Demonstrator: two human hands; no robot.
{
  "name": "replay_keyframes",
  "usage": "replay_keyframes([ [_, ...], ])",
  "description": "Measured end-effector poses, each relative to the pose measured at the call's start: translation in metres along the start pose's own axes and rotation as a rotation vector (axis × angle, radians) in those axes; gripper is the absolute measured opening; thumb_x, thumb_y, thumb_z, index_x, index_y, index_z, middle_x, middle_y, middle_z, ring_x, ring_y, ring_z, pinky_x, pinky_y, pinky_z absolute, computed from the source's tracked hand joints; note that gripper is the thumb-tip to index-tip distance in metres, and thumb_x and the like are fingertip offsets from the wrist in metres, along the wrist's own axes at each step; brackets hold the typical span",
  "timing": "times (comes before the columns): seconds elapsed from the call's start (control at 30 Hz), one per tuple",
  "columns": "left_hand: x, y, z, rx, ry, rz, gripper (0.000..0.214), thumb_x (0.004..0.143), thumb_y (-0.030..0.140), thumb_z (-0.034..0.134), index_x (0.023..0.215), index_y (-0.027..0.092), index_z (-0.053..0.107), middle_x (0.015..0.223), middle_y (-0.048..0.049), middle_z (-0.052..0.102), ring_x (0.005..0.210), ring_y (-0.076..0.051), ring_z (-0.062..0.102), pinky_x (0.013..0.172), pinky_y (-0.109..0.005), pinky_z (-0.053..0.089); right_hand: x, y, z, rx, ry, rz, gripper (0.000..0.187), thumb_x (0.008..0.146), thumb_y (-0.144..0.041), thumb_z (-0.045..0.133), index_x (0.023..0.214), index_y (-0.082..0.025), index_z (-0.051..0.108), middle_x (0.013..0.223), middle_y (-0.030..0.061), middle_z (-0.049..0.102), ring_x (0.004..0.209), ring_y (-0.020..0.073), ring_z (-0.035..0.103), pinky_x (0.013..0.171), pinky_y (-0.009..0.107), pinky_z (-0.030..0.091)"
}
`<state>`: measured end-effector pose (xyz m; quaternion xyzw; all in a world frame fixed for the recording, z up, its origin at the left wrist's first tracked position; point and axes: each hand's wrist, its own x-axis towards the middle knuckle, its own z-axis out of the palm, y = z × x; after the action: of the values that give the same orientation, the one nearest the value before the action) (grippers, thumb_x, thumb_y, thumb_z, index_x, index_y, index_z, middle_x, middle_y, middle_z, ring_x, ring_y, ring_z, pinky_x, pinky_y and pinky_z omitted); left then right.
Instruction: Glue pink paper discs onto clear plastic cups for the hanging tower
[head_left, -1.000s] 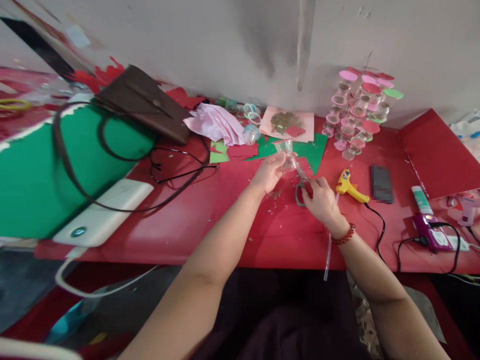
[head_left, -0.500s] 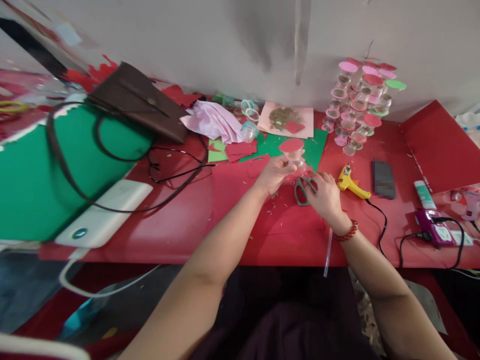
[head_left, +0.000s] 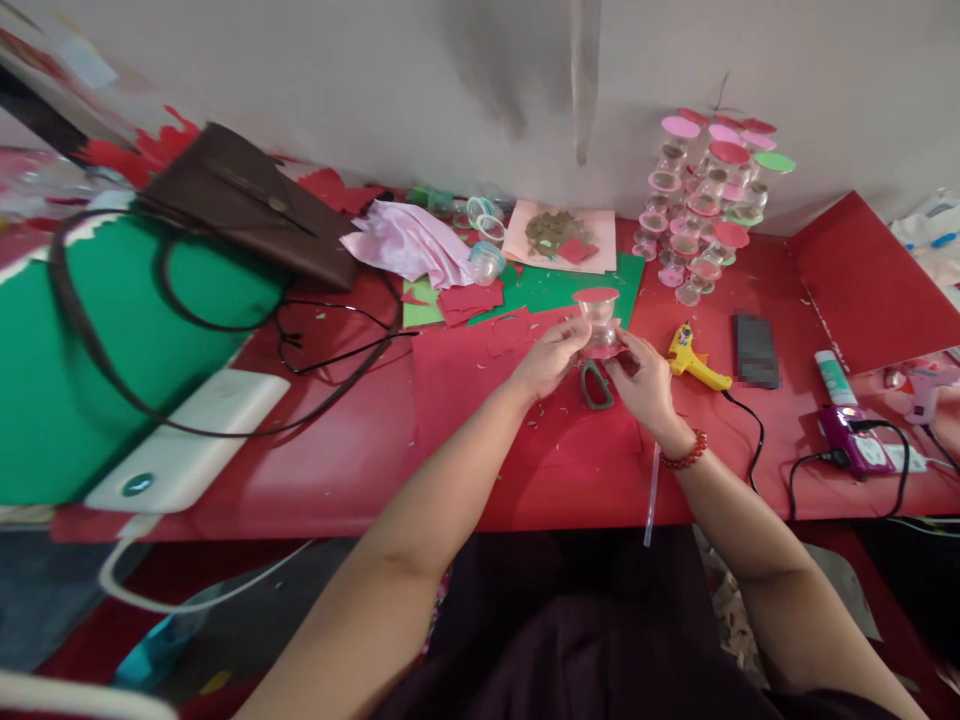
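Between my hands is an hourglass-shaped piece of clear plastic cups [head_left: 598, 316], upright, with a red paper disc on top and red paper at its base. My left hand [head_left: 552, 360] pinches its waist and lower side from the left. From the right, my right hand [head_left: 645, 382] grips the red base edge with thumb and fingers. Green-handled scissors [head_left: 598, 406] lie on the red paper [head_left: 465, 400] just under my hands, their blades hidden. A yellow glue gun [head_left: 699, 368] lies right of my right hand.
Stacked cup hourglasses [head_left: 705, 205] stand at the back right. Nearby are a phone [head_left: 756, 350], a purple power adapter [head_left: 855, 440] and a glue stick [head_left: 834, 378]. At left lie a brown bag [head_left: 255, 205], a white power strip [head_left: 187, 440] and cords. Loose cups [head_left: 487, 262] sit behind.
My right hand has let go of the scissors, which now lie on the paper, and has taken hold of the hourglass piece's base. The piece has turned more upright. The view has shifted slightly.
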<state>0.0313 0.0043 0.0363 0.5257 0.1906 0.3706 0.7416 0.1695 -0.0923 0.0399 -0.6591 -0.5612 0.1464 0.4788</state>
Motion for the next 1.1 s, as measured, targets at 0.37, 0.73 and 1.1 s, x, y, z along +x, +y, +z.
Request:
replay_keyframes([
  [0.37, 0.001, -0.001, -0.005, 0.201, 0.061, 0.135, 0.049, 0.086, 0.069, 0.073, 0.110, 0.027, 0.083, 0.128, -0.0070, 0.079, 0.136, -0.033, 0.064, 0.121, -0.051, 0.041, 0.005, 0.009, 0.004, 0.598, -0.131, 0.143, 0.063, 0.078, -0.053, 0.086, 0.132, -0.027, 0.068, 0.129, 0.0079, 0.077, 0.109, 0.0239, 0.074, 0.100, 0.042, 0.062],
  [0.73, -0.004, 0.004, -0.004, 0.147, 0.017, 0.103, 0.045, 0.079, 0.048, 0.088, 0.120, 0.031, 0.082, 0.118, -0.0046, 0.080, 0.120, -0.026, 0.069, 0.107, -0.041, 0.052, 0.011, 0.006, -0.008, 0.986, -0.234, 0.301, 0.048, 0.071, -0.036, 0.094, 0.114, -0.031, 0.074, 0.092, -0.0042, 0.076, 0.074, 0.0093, 0.068, 0.076, 0.024, 0.062],
  [1.1, -0.002, -0.008, -0.003, 0.100, 0.043, 0.056, 0.061, 0.075, 0.039, 0.091, 0.133, 0.036, 0.074, 0.138, -0.0050, 0.072, 0.115, -0.023, 0.068, 0.103, -0.041, 0.055, 0.014, 0.002, -0.015, 1.027, -0.138, 0.395, 0.039, 0.074, -0.026, 0.090, 0.110, -0.027, 0.075, 0.088, -0.0031, 0.075, 0.071, 0.0094, 0.067, 0.072, 0.024, 0.061],
])
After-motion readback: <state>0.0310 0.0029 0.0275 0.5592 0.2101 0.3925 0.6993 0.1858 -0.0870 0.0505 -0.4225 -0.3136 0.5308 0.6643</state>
